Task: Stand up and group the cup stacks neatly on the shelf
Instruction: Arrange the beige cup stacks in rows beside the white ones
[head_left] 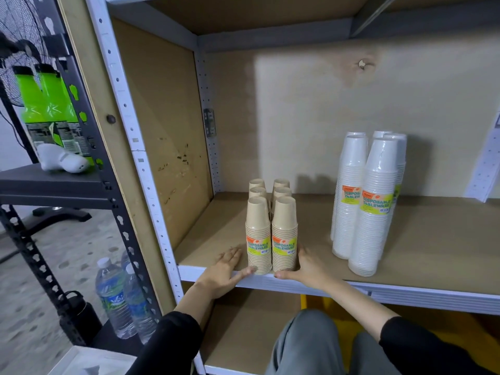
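Observation:
Several wrapped stacks of brown paper cups [271, 234] stand upright in two tight rows at the front of the brown shelf board [438, 239]. My left hand [226, 269] lies flat on the shelf edge, fingers spread, its thumb touching the base of the front left stack. My right hand [305, 266] rests against the base of the front right stack, fingers apart. To the right, several taller stacks of white cups [369, 204] stand upright in a cluster, the front ones leaning slightly.
The shelf's left side panel [162, 136] and white upright post [140, 158] bound the bay. A dark rack at the left holds green bottles [46, 104]; water bottles [121, 299] stand lower down. My knees [324, 347] are below the shelf.

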A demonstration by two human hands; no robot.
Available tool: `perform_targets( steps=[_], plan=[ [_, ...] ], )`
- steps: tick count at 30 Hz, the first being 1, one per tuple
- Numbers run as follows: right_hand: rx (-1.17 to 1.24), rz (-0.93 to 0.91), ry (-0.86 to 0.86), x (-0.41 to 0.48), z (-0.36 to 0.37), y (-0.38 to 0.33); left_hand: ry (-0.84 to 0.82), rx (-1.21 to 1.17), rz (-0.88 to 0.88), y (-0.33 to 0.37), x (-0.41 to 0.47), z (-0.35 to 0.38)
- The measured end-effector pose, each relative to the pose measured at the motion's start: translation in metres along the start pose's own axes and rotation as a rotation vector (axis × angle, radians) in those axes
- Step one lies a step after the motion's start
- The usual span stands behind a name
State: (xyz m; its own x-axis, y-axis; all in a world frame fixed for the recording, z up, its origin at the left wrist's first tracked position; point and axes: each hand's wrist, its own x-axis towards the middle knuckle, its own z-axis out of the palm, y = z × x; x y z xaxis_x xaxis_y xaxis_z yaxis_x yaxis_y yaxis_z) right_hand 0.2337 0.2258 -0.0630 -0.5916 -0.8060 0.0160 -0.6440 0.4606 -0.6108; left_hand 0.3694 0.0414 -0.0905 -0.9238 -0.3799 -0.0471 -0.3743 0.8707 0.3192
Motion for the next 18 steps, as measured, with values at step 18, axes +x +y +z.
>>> perform_targets(
  steps=[18],
  plan=[
    [-0.200,0.063,-0.013,0.021,0.018,0.011,-0.086,0.107,-0.028,0.027,0.018,0.001]
  ],
)
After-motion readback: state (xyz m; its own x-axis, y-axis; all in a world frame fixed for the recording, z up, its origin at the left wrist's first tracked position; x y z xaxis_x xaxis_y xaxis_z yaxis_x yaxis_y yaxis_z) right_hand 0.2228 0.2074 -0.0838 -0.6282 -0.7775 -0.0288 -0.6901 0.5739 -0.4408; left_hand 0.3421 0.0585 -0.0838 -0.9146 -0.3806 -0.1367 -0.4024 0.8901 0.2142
